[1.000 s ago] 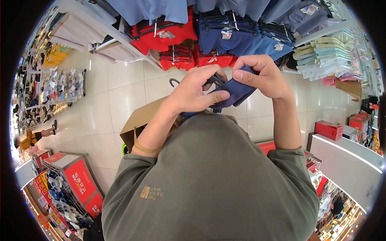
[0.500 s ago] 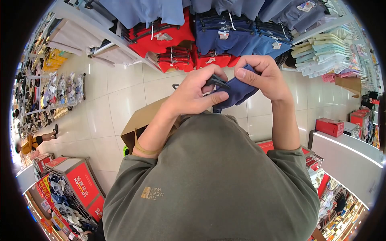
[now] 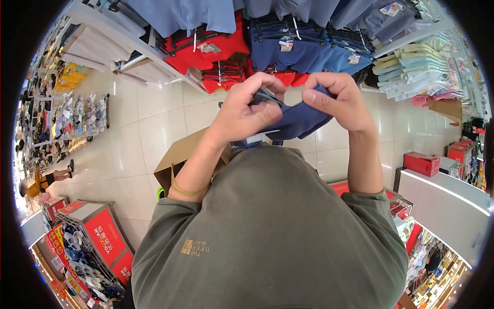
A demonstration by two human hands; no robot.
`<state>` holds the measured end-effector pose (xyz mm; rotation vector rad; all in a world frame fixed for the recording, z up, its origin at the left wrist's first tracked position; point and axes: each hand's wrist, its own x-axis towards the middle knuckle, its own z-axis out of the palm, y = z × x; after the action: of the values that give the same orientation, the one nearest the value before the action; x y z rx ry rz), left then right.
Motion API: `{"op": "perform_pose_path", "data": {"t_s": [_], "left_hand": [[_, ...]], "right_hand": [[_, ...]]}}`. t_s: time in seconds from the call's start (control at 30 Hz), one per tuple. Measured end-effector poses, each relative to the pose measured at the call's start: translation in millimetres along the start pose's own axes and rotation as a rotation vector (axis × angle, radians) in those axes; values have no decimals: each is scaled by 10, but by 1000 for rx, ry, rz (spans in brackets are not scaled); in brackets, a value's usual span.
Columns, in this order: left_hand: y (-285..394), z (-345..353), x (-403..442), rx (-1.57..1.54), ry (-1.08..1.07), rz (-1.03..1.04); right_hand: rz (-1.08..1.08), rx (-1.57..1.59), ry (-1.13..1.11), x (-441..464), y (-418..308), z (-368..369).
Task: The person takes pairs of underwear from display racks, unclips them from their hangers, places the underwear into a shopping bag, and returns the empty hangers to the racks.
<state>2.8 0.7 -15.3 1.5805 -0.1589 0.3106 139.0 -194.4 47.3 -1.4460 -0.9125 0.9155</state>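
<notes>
A navy garment [image 3: 303, 121] hangs between my two hands, in front of my chest. My left hand [image 3: 249, 108] is closed around a dark hanger clip [image 3: 266, 97], at the garment's left end. My right hand [image 3: 337, 100] pinches the top edge of the same garment between thumb and fingers. Below my left hand a white tag [image 3: 261, 137] shows against the cloth. Most of the hanger is hidden behind my left hand. A brown paper bag [image 3: 180, 152] hangs at my left forearm by a tan strap.
Ahead are racks with red garments [image 3: 208, 49], navy garments [image 3: 280, 49] and pale garments [image 3: 411, 72] on hangers. A red box [image 3: 421, 163] rests on a counter at the right. A person [image 3: 38, 183] is far left on the tiled floor.
My left hand has turned and shifted slightly up and left with the clip, away from my right hand. The white tag has come into view. My right hand has barely moved.
</notes>
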Motion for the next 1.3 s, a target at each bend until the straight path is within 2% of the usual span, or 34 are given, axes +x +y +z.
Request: {"op": "perform_pose_path", "data": {"t_s": [0.07,0.27,0.37,0.57,0.67,0.77,0.87,0.97,1.07,1.17,1.2,1.3], "left_hand": [[94,-21,8,71,-67,-62],[101,64,79,242,-66,-78],[90,37,90,219,-106,-167],[40,-12,132,293,-165,65],[68,22,133,236,-110,19],[89,2,114,274,-104,13],[83,-14,111,254,-86,3],[84,-10,135,266,-146,67],[90,17,140,231,-112,83],[97,34,151,220,-73,91],[94,33,159,221,-54,99],[73,26,162,234,12,109]], "right_hand": [[16,26,44,47,-47,1],[81,-17,136,41,-16,27],[-96,-126,188,94,17,51],[109,-244,35,60,-151,-98],[-5,-172,91,63,-53,-73],[27,-226,54,29,-95,-114],[-238,-393,16,41,-2,-114],[-72,-317,-74,24,-24,-136],[7,-205,-78,30,20,-184],[-105,-86,156,134,237,-19],[-190,-338,271,143,238,65],[-266,-552,282,41,232,156]]}}
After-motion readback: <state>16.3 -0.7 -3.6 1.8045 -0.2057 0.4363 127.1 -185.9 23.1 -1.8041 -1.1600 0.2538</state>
